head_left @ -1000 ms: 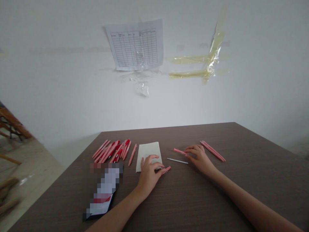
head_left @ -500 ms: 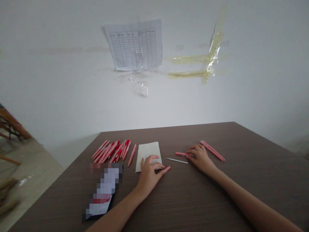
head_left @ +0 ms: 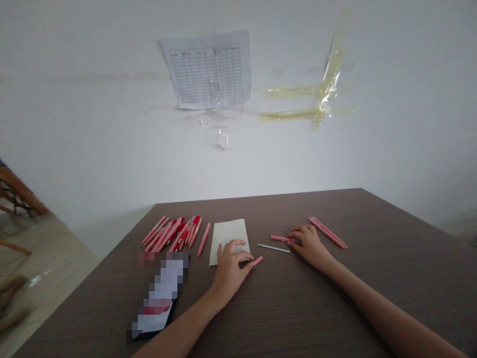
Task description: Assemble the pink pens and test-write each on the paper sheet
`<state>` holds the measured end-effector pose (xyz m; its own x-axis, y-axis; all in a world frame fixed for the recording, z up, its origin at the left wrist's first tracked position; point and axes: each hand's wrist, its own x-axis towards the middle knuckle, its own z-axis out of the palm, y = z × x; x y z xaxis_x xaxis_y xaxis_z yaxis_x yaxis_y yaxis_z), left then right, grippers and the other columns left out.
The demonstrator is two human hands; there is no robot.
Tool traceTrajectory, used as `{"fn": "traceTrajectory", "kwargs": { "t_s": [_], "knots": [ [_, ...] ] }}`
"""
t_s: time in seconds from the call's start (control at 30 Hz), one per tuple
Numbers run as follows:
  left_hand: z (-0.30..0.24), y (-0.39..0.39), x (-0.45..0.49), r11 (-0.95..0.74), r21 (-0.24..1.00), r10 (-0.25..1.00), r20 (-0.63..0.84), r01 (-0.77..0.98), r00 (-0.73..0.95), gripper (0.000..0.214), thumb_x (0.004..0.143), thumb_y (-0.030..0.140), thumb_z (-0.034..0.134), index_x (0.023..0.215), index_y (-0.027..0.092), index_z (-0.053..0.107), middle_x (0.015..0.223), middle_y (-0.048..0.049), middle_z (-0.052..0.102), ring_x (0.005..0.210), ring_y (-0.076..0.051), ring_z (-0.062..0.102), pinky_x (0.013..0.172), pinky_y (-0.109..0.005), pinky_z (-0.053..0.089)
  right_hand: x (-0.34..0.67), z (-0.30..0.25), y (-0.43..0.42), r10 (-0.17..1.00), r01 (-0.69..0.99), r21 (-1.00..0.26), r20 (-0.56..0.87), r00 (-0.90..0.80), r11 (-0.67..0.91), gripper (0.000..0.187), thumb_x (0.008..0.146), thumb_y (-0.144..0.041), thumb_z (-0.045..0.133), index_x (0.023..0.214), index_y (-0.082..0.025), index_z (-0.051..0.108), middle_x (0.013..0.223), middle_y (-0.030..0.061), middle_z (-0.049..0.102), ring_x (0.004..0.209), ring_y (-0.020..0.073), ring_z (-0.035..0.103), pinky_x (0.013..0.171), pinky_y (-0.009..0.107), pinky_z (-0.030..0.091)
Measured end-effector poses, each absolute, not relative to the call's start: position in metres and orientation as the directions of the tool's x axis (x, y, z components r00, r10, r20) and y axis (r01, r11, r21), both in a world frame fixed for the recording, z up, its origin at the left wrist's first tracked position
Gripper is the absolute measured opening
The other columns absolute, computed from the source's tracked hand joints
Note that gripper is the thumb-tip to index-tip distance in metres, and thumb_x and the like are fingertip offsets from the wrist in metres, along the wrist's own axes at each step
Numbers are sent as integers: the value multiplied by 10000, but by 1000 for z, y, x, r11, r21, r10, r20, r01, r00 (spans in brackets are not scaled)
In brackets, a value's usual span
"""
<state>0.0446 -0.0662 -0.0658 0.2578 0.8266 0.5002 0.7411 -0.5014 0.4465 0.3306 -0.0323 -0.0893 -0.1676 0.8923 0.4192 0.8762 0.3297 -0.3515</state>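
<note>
A short pen part [head_left: 258, 261] is pinched by the left hand [head_left: 231, 272], a pink tube [head_left: 277, 238] by the right hand [head_left: 308, 246]; the refill [head_left: 274, 248] is already out, heaped pens [head_left: 170, 234] seemingly unopened

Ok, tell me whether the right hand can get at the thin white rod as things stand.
Probably yes: the thin white rod lies on the table close to the right hand, with nothing visible between them, though the pink tube it holds may need putting down first.
</note>
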Motion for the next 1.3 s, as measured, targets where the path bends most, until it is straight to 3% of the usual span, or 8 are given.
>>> {"fn": "traceTrajectory", "kwargs": {
  "t_s": [0.4, 0.53, 0.67, 1.3],
  "knots": [
    [-66, -66, 44, -531, 442, 809, 518, 723, 278, 127, 791, 407, 733, 734, 298, 764, 1140, -56, 664, 1100, -291, 615, 1061, -705, 293, 329, -87, -34, 882, 872, -352, 441, -166, 340, 182, 876, -333, 608, 961, -254, 749, 1079, 107, 655, 1087, 301, 501, 971, 490, 410],
    [-65, -68, 43, -589, 411, 777, 526, 696, 346, 17, 776, 280, 759, 779, 295, 767, 1140, -56, 661, 1108, -282, 608, 1077, -701, 273, 327, -83, -36, 864, 852, -357, 465, -193, 383, 202, 889, -334, 597, 1003, -240, 734, 1102, 111, 642, 1102, 292, 496, 997, 488, 403],
    [-61, -71, 43, -632, 363, 754, 492, 685, 435, 154, 730, 160, 780, 783, 304, 765, 1143, -33, 657, 1134, -270, 588, 1104, -715, 198, 324, -79, -38, 837, 822, -349, 485, -252, 450, 199, 896, -314, 585, 1024, -249, 723, 1118, 106, 628, 1119, 283, 492, 1003, 479, 406],
    [-57, -73, 44, -579, 357, 798, 430, 733, 422, 106, 714, 191, 799, 716, 288, 757, 1169, -40, 654, 1169, -294, 565, 1098, -731, 168, 321, -75, -41, 818, 791, -359, 498, -286, 495, 166, 879, -258, 613, 997, -259, 730, 1122, 97, 612, 1123, 276, 486, 1006, 480, 410]
  ]
}}
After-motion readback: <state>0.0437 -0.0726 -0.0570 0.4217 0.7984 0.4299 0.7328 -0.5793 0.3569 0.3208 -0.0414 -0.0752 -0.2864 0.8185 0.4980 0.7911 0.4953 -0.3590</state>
